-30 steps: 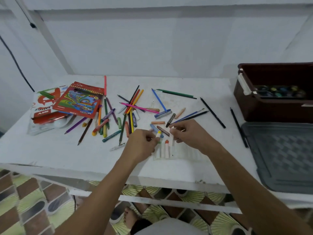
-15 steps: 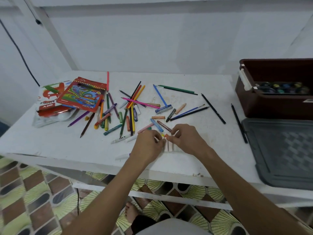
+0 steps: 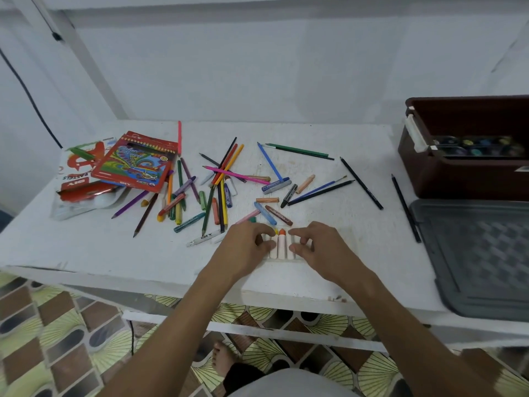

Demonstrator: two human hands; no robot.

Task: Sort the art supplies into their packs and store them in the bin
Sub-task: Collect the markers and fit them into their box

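**Crayon tray btwn both grips, loose crayons just beyond**

L hand [image 3: 246,247] & R hand [image 3: 317,249] flank crayon tray [image 3: 282,247] at counter [image 3: 86,253] front edge; fingers pressing tray, gripping nothing. Seated crayons point away. Loose brown crayon [image 3: 278,215] just beyond, angled, about midway btwn hands. Bin [image 3: 458,179] far right.

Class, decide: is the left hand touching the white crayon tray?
Touching. The head view shows the left hand's fingers resting on the white crayon tray's left end.
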